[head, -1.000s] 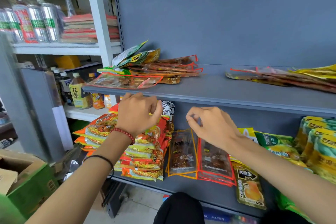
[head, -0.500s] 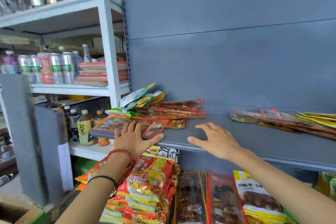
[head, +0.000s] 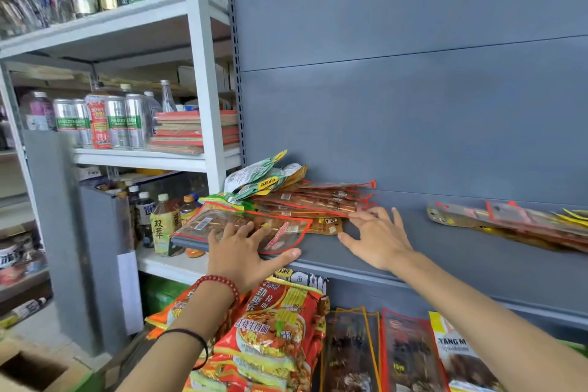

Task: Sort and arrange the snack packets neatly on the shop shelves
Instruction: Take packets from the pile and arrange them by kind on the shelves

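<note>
A loose pile of flat red-edged snack packets (head: 313, 200) lies at the left end of the grey shelf (head: 445, 251), with green and yellow packets (head: 257, 177) on top at the back. One clear red-edged packet (head: 219, 223) sticks out over the shelf's front left corner. My left hand (head: 245, 251) lies flat on that packet with fingers spread, thumb along the shelf edge. My right hand (head: 378, 235) is spread, its fingertips touching the pile's right edge. A second heap of packets (head: 509, 223) lies at the shelf's right.
Below the shelf stand stacked red noodle packs (head: 273, 337) and upright snack packets (head: 407, 356). A white rack on the left holds cans (head: 117, 124), bottles (head: 164, 226) and flat red boxes (head: 197, 132). A cardboard box (head: 35, 372) sits at the bottom left.
Both hands rose from the lower shelf's packets to the grey shelf above. The left hand now lies on the front packet and the right hand has reached the pile's edge.
</note>
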